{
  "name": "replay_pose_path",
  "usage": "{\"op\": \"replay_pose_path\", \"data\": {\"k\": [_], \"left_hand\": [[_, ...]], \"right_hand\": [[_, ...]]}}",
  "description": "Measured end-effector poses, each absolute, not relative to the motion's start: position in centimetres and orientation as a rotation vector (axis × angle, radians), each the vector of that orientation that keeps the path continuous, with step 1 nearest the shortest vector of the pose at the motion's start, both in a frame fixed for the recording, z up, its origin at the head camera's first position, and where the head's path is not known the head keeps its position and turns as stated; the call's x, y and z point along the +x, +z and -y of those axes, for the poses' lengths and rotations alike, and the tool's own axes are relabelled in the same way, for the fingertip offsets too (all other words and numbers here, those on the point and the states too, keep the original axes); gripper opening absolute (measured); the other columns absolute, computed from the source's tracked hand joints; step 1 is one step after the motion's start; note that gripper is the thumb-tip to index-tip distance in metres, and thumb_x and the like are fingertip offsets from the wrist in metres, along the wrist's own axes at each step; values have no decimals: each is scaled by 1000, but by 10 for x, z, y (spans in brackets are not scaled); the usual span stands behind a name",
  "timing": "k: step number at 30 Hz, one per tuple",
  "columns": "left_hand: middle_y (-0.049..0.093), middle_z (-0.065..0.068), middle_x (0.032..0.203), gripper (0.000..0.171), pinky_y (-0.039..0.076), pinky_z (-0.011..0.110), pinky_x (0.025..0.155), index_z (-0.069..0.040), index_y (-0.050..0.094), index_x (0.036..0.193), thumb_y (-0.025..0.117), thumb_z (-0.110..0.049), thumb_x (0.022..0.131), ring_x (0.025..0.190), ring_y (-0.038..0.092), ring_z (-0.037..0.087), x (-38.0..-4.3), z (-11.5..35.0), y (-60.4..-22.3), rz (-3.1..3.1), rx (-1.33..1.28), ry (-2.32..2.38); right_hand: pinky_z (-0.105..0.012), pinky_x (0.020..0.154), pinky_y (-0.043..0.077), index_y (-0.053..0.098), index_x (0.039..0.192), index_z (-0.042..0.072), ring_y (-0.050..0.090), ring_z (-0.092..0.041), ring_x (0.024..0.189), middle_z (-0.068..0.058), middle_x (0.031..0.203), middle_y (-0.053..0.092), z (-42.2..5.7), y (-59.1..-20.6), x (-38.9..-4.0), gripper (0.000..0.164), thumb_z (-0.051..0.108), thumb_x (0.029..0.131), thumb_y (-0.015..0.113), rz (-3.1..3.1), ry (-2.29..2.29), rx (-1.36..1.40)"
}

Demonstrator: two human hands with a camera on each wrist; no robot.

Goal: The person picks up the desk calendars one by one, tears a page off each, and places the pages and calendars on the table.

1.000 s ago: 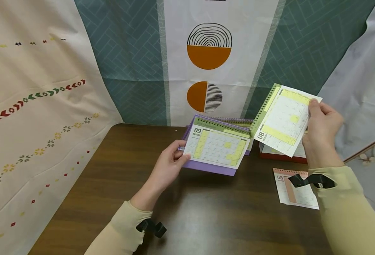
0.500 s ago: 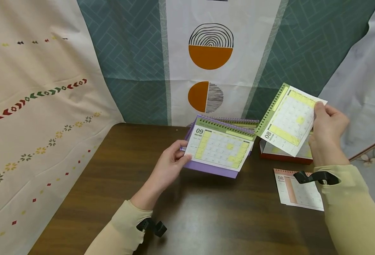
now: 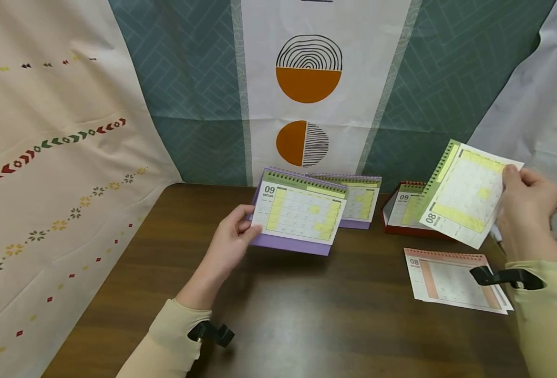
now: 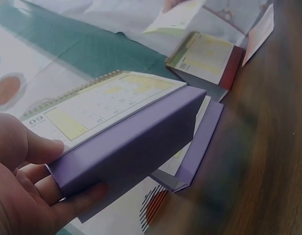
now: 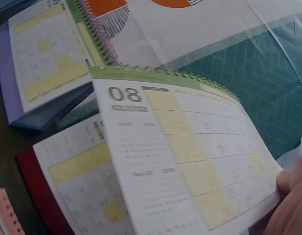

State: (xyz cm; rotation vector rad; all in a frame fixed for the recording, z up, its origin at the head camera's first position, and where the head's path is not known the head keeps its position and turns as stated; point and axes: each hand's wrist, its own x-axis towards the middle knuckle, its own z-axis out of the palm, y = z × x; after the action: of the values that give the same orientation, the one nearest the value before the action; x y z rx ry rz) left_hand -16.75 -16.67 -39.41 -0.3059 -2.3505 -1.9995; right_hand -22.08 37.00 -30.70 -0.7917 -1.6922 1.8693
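Note:
My left hand [image 3: 228,239] grips the left edge of a purple desk calendar [image 3: 299,212] with its "09" page facing me. In the left wrist view its thumb lies on the page, with fingers under the purple base [image 4: 131,142]. The calendar is tilted and appears lifted off the table. At the right, my right hand [image 3: 529,210] pinches the edge of a loose "08" calendar page [image 3: 470,191] with a green, hole-punched header. In the right wrist view this page [image 5: 200,147] bends slightly, in front of a red desk calendar [image 5: 40,191].
A second purple desk calendar [image 3: 361,202] stands behind the held one. The red desk calendar [image 3: 401,210] stands right of it, partly covered by the page. Several loose "08" pages with orange headers [image 3: 453,281] lie on the brown table [image 3: 307,320]. Patterned cloth [image 3: 188,79] hangs behind.
My right hand has carried the "08" page right and slightly down, away from the calendar. My left hand has shifted a little left with the purple desk calendar, showing more of those behind.

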Motion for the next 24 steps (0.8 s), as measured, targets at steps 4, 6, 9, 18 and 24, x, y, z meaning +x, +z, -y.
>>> {"op": "replay_pose_path", "data": {"k": [4,6,9,18,24], "left_hand": [[79,21,121,31,54,27,77,0,62,137,65,4,107,93,73,25,-164,165,-394,2352,-299,-2003],[78,22,123,31,55,26,79,1,61,137,64,5,107,95,73,26,-163,165,-394,2347,-301,-2006],[77,22,125,31,56,26,80,1,61,137,64,5,107,96,74,27,-163,165,-395,2342,-298,-2012],[77,22,125,32,54,26,80,0,60,139,65,3,108,96,74,28,-162,168,-396,2370,-235,-1999],[77,22,125,32,53,26,78,0,60,140,64,1,109,95,74,28,-163,171,-396,2383,-232,-1979]], "right_hand": [[-15,63,43,77,123,25,54,-8,93,10,113,60,-375,-316,-209,19,36,110,67,1980,1713,-768],[-14,65,43,72,140,19,53,-7,94,11,111,59,-377,-319,-203,34,37,112,63,2138,1615,-732],[-11,69,47,56,161,7,54,-5,96,16,109,58,-379,-323,-193,59,41,113,58,2326,1461,-640],[-11,59,38,73,137,-4,54,10,73,2,98,80,-367,-328,-159,45,33,114,62,2530,770,-199],[-28,41,24,81,119,-2,56,-36,48,-29,92,77,-362,-343,-142,30,25,111,69,2363,287,224]]}}
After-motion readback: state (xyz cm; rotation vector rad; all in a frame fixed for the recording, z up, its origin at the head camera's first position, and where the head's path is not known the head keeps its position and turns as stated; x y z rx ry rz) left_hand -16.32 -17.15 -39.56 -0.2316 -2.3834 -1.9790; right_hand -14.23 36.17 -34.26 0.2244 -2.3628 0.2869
